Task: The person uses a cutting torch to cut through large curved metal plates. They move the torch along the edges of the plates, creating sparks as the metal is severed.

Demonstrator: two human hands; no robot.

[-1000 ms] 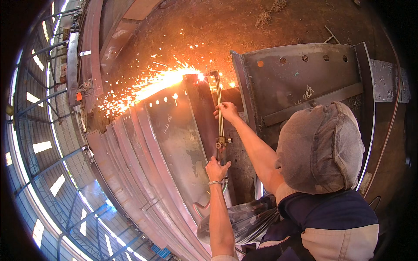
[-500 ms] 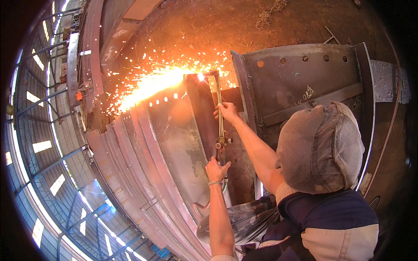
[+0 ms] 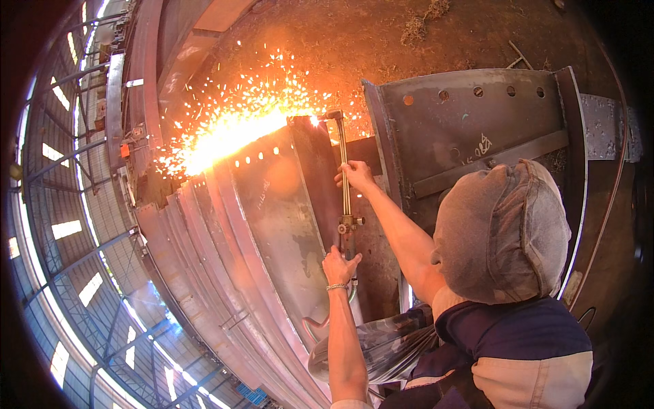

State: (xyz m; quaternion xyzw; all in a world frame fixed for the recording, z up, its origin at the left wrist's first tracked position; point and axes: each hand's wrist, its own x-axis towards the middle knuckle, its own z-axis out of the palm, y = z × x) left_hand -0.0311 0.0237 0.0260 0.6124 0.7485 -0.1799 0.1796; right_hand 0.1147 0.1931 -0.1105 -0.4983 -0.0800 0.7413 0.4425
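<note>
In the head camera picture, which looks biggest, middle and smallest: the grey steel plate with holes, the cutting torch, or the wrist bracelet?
1. Grey steel plate with holes, by far the biggest.
2. Cutting torch, long but thin.
3. Wrist bracelet, tiny, on the left hand.

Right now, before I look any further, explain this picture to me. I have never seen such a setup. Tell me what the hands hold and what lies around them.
This is one wide fisheye view from a camera at head height, looking down, so straight edges bend near the rim. There is no machine here, only a person working bare-handed. The left hand grips the lower end of a long cutting torch, and the right hand grips its tube higher up. At the tip, bright sparks spray leftward off a large steel plate. A second plate with holes stands to the right on the dirt ground. A cloth-hooded head fills the lower right.
</note>
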